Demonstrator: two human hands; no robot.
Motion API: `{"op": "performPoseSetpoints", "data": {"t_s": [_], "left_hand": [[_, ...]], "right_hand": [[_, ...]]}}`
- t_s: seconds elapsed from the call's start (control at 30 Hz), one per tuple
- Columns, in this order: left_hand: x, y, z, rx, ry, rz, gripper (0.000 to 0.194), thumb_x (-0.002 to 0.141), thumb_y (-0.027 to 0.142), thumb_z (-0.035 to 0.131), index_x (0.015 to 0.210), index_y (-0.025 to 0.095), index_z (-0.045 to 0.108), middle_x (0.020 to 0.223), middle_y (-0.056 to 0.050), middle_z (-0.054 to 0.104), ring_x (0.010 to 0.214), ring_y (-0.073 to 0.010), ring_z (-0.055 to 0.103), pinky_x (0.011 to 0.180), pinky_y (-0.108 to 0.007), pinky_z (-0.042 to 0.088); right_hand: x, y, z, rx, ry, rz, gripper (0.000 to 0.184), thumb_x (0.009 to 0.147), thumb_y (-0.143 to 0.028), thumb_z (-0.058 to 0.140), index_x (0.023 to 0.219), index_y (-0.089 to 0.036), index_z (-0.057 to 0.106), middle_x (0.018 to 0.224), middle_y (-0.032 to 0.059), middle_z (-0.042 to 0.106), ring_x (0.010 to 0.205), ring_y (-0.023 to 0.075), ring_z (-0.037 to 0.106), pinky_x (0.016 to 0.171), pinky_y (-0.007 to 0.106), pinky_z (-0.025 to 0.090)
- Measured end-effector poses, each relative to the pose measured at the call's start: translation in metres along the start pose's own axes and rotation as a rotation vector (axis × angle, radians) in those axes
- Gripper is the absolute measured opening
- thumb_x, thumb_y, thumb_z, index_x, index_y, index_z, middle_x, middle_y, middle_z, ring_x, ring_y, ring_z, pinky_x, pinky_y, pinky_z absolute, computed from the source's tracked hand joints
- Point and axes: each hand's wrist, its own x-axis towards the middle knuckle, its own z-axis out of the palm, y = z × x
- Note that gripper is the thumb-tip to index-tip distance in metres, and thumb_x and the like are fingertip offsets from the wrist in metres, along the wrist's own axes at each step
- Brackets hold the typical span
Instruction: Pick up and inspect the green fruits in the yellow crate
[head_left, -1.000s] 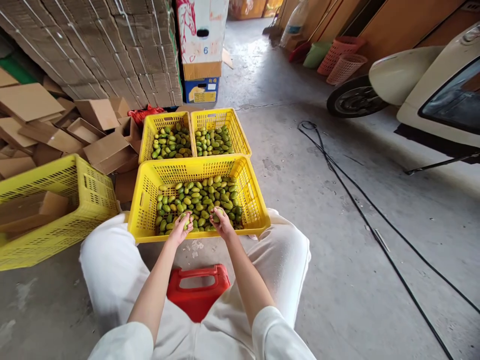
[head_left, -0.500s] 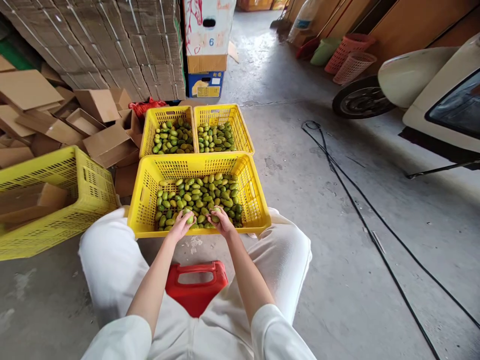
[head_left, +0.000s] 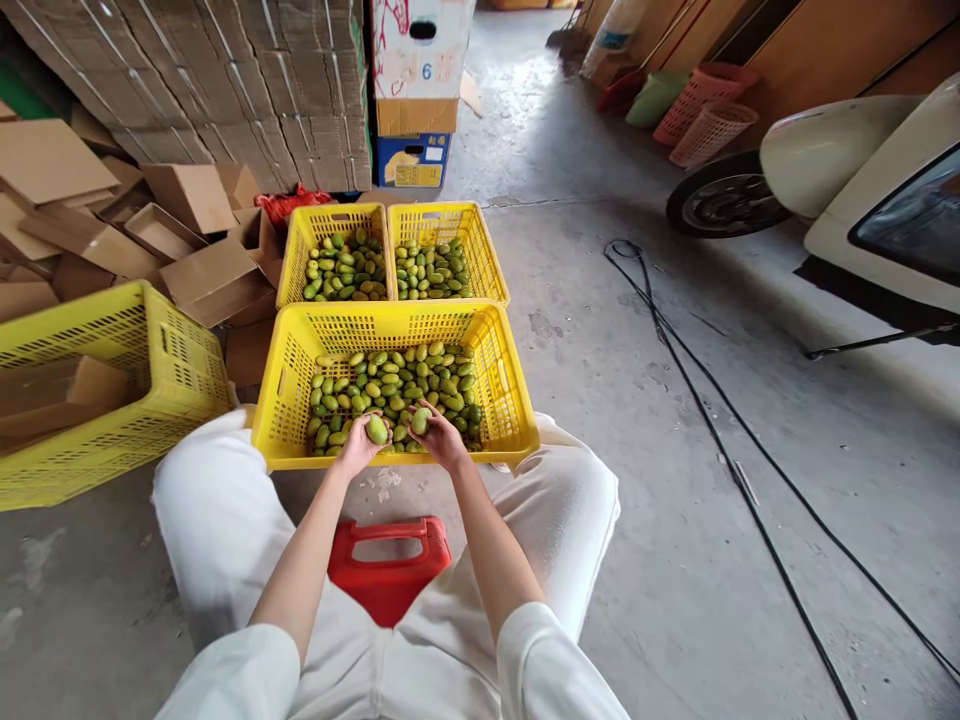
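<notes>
My left hand (head_left: 358,448) is closed round a small green mango (head_left: 376,430), its fingers cupped beneath the fruit. A second green mango (head_left: 421,421) sits in my right hand (head_left: 445,442), held with curled fingers and thumb. Both hands are over the near side of a large yellow crate (head_left: 390,322), close together with palms turned partly up. Below them, many loose green and yellowish mangoes (head_left: 405,378) cover the crate's bottom. The crate stands between my knees; my hands hide some of the fruit at its near edge.
Two smaller yellow crates, left (head_left: 296,255) and right (head_left: 486,255), hold more mangoes beyond. A yellow-green crate (head_left: 187,355) with cardboard stands left, near loose cartons (head_left: 214,280). A red stool (head_left: 390,580) is under me. Black cable (head_left: 705,390) and a vehicle (head_left: 840,180) are right.
Both hands have turned, bringing the two mangoes more fully into view. My right hand has shifted slightly left and up. The camera view has moved a little.
</notes>
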Motion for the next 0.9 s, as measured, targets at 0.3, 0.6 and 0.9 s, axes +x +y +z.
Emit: {"op": "performPoseSetpoints", "data": {"t_s": [0.3,0.6,0.9], "left_hand": [[0.004,-0.005,0.001,0.024,-0.023,0.027,0.044,0.065,0.026,0.095,0.099,0.014,0.068,0.078,-0.002,0.064,0.061,-0.0083,0.054,0.056,-0.02,0.042],[0.003,-0.003,-0.003,-0.043,0.006,0.028,0.027,0.086,0.034,0.071,0.104,0.014,0.068,0.081,-0.006,0.066,0.057,-0.0102,0.051,0.053,-0.023,0.043],[0.005,-0.005,-0.009,-0.034,0.038,0.019,0.037,0.079,0.016,0.078,0.114,0.018,0.067,0.093,-0.005,0.07,0.084,-0.0163,0.069,0.076,-0.027,0.056]], "right_hand": [[0.004,0.007,-0.006,-0.104,0.025,-0.014,0.048,0.052,-0.024,0.094,0.089,-0.023,0.063,0.074,-0.0056,0.064,0.066,0.0118,0.062,0.062,0.024,0.051],[0.012,0.005,-0.013,0.041,0.043,-0.023,0.033,0.071,-0.042,0.079,0.095,-0.025,0.063,0.08,0.0005,0.071,0.079,0.0225,0.072,0.065,0.034,0.058],[0.008,0.006,-0.007,-0.007,0.061,-0.064,0.043,0.062,-0.03,0.089,0.099,-0.025,0.066,0.08,-0.004,0.068,0.069,0.0132,0.064,0.062,0.025,0.053]]}}
